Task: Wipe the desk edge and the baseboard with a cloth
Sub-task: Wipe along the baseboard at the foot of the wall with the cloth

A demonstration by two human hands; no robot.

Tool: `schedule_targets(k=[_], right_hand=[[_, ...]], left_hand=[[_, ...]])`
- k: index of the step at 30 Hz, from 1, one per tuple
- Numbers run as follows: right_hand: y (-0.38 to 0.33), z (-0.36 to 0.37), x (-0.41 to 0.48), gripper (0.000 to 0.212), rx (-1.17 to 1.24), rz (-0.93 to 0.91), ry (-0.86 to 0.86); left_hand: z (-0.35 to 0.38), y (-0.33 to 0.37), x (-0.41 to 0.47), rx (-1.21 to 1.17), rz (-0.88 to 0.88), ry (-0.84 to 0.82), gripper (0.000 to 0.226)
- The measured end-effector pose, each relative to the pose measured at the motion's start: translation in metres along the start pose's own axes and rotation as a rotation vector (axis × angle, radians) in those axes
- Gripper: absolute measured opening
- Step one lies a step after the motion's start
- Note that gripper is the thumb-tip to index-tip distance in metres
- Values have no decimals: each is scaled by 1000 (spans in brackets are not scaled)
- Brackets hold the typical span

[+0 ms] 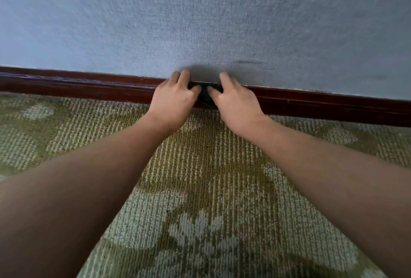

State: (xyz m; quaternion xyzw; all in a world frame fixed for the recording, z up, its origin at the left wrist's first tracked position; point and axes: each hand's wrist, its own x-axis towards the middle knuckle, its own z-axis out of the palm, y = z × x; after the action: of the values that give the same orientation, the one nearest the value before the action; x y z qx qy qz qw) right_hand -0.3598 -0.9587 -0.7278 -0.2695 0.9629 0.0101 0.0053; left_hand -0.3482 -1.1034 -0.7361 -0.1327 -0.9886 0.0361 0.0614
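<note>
A dark red-brown wooden baseboard (89, 87) runs across the view where the grey-blue wall meets the carpet. A small dark cloth (205, 95) is pressed against the baseboard at the centre, mostly covered by my hands. My left hand (175, 97) holds the cloth's left side, fingers over the baseboard's top edge. My right hand (235, 102) holds its right side in the same way. Both thumbs meet on the cloth. No desk is in view.
The textured grey-blue wall (200, 22) fills the upper half, with a faint dark scuff (249, 62) just right of my hands. Green and beige patterned carpet (211, 177) covers the floor below. Both forearms stretch from the bottom corners.
</note>
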Motion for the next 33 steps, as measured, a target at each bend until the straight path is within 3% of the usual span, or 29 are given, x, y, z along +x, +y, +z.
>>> schedule_targets(k=[18, 24, 33], right_hand=[[-4, 11, 3, 46, 38, 19, -86], [-6, 16, -4, 47, 16, -7, -167], [-4, 11, 0, 49, -9, -12, -47]], left_hand=[[9, -1, -1, -19, -10, -20, 24], [15, 4, -13, 14, 27, -99, 31], [11, -6, -8, -18, 31, 40, 25]])
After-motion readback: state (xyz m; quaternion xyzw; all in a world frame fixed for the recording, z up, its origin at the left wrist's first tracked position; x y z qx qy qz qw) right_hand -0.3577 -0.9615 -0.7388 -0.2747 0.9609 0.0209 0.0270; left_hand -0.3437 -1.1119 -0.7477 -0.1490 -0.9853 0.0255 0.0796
